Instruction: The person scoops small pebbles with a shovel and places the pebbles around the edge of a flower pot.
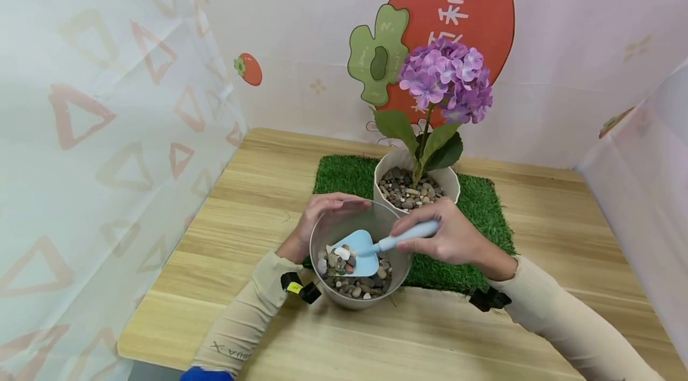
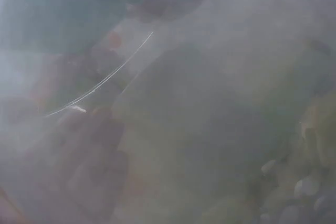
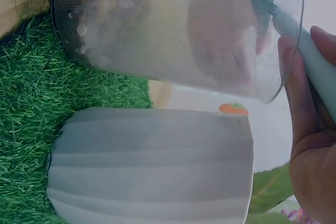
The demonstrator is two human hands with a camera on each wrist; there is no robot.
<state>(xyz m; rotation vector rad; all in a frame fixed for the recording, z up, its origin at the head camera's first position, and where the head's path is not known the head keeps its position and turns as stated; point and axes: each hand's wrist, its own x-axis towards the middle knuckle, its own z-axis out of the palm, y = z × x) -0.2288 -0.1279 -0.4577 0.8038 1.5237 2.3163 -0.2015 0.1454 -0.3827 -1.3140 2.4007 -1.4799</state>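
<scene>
A clear plastic tub, with pebbles in its bottom, stands at the near edge of the green turf mat. My left hand holds the tub from its left and far side, fingers curved along the outer wall. In my right hand is the pale handle of a small light-blue shovel, also seen in the right wrist view. The shovel's blade is inside the tub, below the rim, and carries a heap of pebbles. The left wrist view is hazy, with pebbles faintly visible.
Just behind the tub, a white ribbed pot holds pebbles and a purple hydrangea with green leaves. Both stand on the artificial grass mat over a wooden table. Printed cloth surrounds the table.
</scene>
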